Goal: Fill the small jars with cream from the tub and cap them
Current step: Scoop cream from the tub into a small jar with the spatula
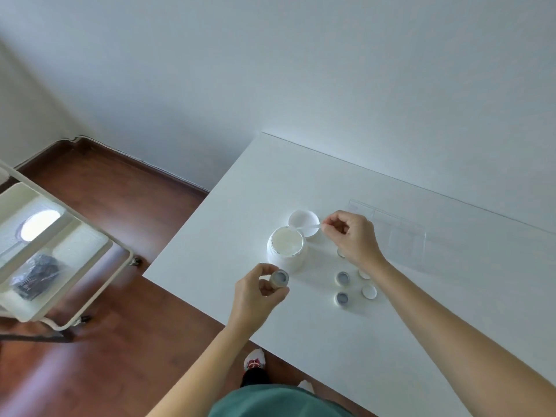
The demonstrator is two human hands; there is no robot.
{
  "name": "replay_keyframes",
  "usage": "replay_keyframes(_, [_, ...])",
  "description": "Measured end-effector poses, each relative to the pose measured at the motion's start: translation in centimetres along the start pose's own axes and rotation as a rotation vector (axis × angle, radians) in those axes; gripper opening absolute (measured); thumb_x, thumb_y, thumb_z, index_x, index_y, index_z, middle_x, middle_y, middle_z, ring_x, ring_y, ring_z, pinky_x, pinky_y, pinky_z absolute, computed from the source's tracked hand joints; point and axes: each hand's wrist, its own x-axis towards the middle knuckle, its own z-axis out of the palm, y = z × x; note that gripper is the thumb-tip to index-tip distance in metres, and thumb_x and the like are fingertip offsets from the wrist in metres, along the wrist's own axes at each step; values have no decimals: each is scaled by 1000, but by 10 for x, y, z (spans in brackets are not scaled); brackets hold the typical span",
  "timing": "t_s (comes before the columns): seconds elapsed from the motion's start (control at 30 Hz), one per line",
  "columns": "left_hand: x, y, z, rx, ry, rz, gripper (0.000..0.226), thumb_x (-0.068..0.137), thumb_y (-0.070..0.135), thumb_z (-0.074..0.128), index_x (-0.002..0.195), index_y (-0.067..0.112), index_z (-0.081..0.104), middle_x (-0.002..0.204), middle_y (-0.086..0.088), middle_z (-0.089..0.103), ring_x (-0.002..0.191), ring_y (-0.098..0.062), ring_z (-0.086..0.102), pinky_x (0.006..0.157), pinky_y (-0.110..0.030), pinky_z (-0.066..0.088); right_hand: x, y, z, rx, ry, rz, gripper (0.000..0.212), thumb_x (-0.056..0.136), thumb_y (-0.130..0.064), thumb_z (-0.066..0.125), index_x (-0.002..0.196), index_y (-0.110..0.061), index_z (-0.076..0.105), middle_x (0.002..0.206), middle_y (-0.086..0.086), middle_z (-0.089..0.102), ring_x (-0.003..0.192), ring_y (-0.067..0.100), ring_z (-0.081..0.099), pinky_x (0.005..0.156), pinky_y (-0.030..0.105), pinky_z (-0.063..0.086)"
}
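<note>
**A:** Head view is the only one we got, so here goes. You were at the scooping step. Your left hand point(260, 291) had its fingers wrapped round one small jar point(279, 278), lifted off the table point(376, 350) at about 7 o'clock from the tub point(287, 249), mouth tipped up and toward 1 o'clock. Looked empty to me, dark inside.

**B:** And the right hand point(352, 236)?

**A:** You'd pinched a thin clear spatula point(310, 227) between thumb and fingertips. Its long axis ran roughly 9-to-3, tip pointing toward 9 o'clock, hanging over the tub's loose lid point(304, 222) just past the tub rim. Couldn't tell if any cream was on the tip, too pale and blurry.

**B:** Tub was open, right?

**A:** Yep, upright, cream near the top. Two more open jars point(343, 278) sat at 4 to 5 o'clock from it, with white caps point(369, 291) just beside them. Another jar peeked out under your right palm, mostly hidden.

**B:** So nothing capped?

**A:** None that I could see. My guess for the next move: you'd have needed to dip the tip down into the tub toward 8 o'clock, then bring the held jar close under it so nothing dripped on the table.
</note>
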Motion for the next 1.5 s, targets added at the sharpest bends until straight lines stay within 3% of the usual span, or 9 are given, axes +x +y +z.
replay_keyframes(0.33, [5,4,-17,-92,60,-22,30,77,10,83,95,27,66,65,4,70,58,-9,60,56,-14,47,13,-31,34,-503,-260,-194,13,85,-4,50,79,1,60,74,16,60,67,30,52,63,37,45])
replay_keyframes(0.5, [9,4,-23,-81,64,-37,31,77,12,84,96,30,66,73,-7,74,62,-11,62,61,-18,50,19,-33,52,-656,-338,-152,15,82,2,45,77,8,57,66,12,44,63,25,35,55,35,34])
replay_keyframes(0.7, [11,3,-28,-71,75,-44,32,77,14,84,96,32,66,74,-11,73,63,-12,61,62,-18,50,26,-28,62,-731,-455,-70,16,84,11,48,92,3,60,93,16,65,82,31,62,65,36,47])
replay_keyframes(0.8, [13,4,-30,-68,78,-39,32,78,13,84,97,32,66,71,-10,72,61,-11,60,61,-16,49,28,-29,65,-755,-465,-42,14,87,7,50,94,-1,60,97,15,66,89,30,62,68,35,47])
replay_keyframes(1.03, [18,5,-33,-59,84,-31,33,78,14,83,97,34,66,73,-8,73,63,-11,62,65,-19,51,27,-30,64,-634,-426,119,16,94,-11,52,86,1,61,92,15,66,88,32,63,77,38,54])
replay_keyframes(1.13, [20,5,-34,-42,84,-17,33,78,13,83,97,34,66,71,-8,72,62,-9,60,67,-20,50,28,-27,60,-573,-405,204,36,93,-10,51,59,-10,40,71,10,56,73,30,56,58,31,45])
replay_keyframes(1.23, [22,6,-34,-25,83,-4,34,78,12,83,97,35,66,71,-7,72,61,-7,59,66,-17,49,31,-25,53,-480,-393,291,40,90,-6,48,54,-12,33,78,15,62,74,30,59,59,31,40])
replay_keyframes(1.33, [24,8,-33,-15,91,4,34,78,11,82,97,34,67,68,-1,72,60,-3,59,64,-13,48,32,-24,44,-374,-376,393,26,87,-5,51,62,-8,49,94,23,70,71,22,51,60,29,37])
replay_keyframes(1.5, [31,12,-30,11,101,-2,33,78,10,82,98,32,67,62,5,67,56,0,56,60,-11,46,33,-21,25,-242,-308,531,16,90,-14,56,75,-8,55,66,5,45,56,20,36,51,23,28])
